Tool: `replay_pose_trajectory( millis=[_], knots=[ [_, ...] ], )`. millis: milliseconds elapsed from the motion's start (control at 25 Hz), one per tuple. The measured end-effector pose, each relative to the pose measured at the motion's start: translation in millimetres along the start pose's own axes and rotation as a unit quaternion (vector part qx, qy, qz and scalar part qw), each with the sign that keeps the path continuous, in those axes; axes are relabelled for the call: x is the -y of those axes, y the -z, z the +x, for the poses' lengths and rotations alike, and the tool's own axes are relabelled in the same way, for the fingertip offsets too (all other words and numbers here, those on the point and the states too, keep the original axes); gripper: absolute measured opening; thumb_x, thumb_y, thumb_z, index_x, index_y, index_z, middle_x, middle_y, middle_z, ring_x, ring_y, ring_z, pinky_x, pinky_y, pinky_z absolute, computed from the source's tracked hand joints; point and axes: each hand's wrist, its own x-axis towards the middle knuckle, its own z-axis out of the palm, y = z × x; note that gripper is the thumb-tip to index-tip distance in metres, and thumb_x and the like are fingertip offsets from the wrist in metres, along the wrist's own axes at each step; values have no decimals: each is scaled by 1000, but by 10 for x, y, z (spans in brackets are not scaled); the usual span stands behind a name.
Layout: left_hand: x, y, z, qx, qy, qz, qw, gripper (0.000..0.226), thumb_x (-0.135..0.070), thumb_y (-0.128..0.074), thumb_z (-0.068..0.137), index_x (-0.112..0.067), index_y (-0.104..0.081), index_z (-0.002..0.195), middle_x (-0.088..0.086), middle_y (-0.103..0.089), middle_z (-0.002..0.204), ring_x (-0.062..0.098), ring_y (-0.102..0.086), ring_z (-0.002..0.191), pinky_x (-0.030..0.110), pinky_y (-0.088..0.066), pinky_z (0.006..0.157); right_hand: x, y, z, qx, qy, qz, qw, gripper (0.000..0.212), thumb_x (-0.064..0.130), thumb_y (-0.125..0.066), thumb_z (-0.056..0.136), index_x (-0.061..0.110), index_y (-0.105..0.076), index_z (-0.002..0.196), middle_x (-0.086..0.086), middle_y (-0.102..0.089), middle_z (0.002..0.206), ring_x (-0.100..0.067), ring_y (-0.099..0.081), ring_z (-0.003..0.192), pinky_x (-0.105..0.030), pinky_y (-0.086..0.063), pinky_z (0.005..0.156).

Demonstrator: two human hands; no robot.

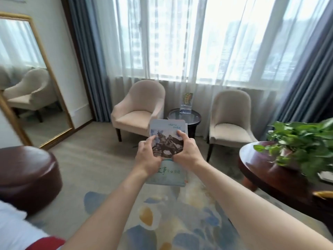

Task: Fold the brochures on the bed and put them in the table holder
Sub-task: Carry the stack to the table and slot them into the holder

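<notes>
I have both hands out in front of me, holding brochures in the air above the carpet, well short of the small round tabletop (pixel 183 117) that stands between the two armchairs. The left hand (pixel 147 156) and right hand (pixel 185 150) each pinch the lower side edges of the upper brochure (pixel 167 136), thumbs on the printed face, fingers (pixel 180 134) clamped on the paper. A second brochure (pixel 167 175) hangs below the hands, toward me; I cannot tell which hand carries it.

I judge these as thin coated card: light, slightly stiff, probably slick on the glossy face, and easy to crease if squeezed hard. Gripping by the edges near the bottom corners, as now, looks sound; a hold nearer the middle would bow the sheet.

The clear holder (pixel 186 105) stands on that tabletop, upright, with one yellow-green leaflet (pixel 188 98) already in it.

Count: two brochures in hand that I can make out, one holder, one leaflet inside it, two armchairs flanking the tabletop. The bed is not in view.
</notes>
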Motion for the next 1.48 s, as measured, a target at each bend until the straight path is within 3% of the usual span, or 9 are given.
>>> replay_pose_trajectory(
  millis=[280,480,800,960,1120,1480],
  knots=[
    [-263,-693,627,47,-27,-5,999,75,-12,-69,82,-23,-36,148,7,-40,132,20,-50,118,21,-35,93,-488,443,535,-31,-31,24,999,92,11,-71,77,37,-25,152,-1,-37,118,-17,-51,102,-28,-50,92],
    [-275,-1011,1440,53,-49,-14,997,74,-11,-68,82,-23,-35,148,4,-40,129,15,-48,111,19,-35,91,-600,623,1296,-41,-37,5,998,92,10,-71,76,36,-25,153,-2,-37,120,-18,-48,105,-24,-45,92],
    [-276,-1289,2776,56,-80,-33,995,75,-14,-70,83,-25,-35,148,-2,-37,124,8,-41,103,22,-38,91,-617,741,2545,-71,-38,-20,997,91,11,-70,77,39,-25,151,-2,-37,118,-14,-43,98,-11,-35,73],
    [-217,-1434,3247,69,-82,-30,994,75,-13,-70,82,-25,-35,148,-3,-35,121,11,-45,106,25,-43,94,-720,738,3041,-73,-45,-24,996,92,12,-72,76,38,-25,151,-3,-38,120,-15,-44,100,-18,-37,82],
    [-182,-1694,3826,70,-77,-21,994,76,-11,-69,82,-26,-35,148,-2,-37,123,9,-44,107,18,-37,91,-899,766,3625,-71,-47,-18,996,92,12,-71,76,40,-24,151,-2,-36,122,-14,-44,100,-9,-33,71],
    [-317,-2472,5338,46,-61,7,997,81,-15,-68,83,-29,-27,152,4,-39,138,0,-27,104,13,-23,89,-1412,1124,5345,-62,-44,-7,997,93,10,-70,76,40,-25,150,-2,-37,121,-16,-44,103,-12,-33,74]
  ],
)
